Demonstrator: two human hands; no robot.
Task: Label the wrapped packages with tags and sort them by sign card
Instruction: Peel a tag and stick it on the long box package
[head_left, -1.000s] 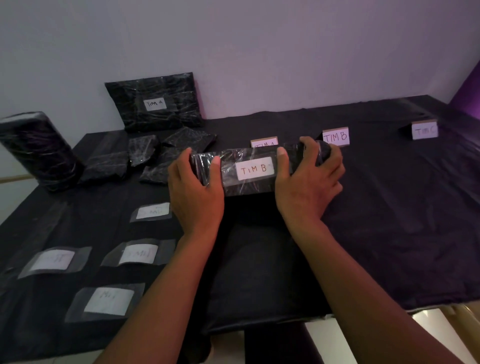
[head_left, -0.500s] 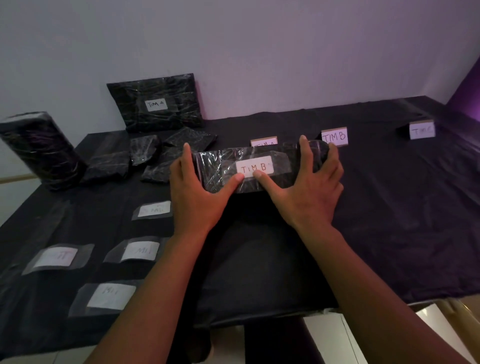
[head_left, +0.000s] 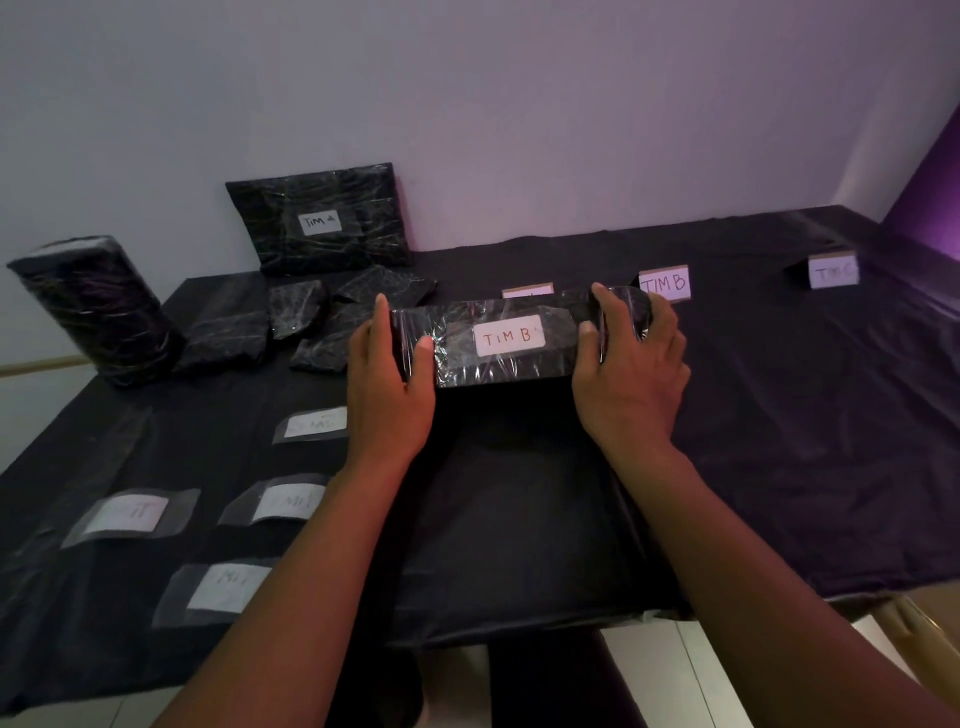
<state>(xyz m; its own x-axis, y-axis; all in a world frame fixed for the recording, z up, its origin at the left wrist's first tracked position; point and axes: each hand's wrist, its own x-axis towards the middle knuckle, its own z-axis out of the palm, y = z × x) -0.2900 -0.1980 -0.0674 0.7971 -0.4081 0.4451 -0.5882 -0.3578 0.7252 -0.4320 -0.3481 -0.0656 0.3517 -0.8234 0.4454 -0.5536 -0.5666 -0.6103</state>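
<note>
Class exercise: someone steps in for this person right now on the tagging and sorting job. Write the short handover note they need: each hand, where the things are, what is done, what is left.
Left hand and right hand each grip one end of the long wrapped package, just in front of the sign cards.
Its TIM B tag is on.
The TIM B sign card stands just behind the right hand; a third sign card stands far right, another is half hidden behind the package.
A tagged flat package leans on the wall.
Left: set this package by its card, then tag the small packages and the cylinder with the loose tags.
</note>
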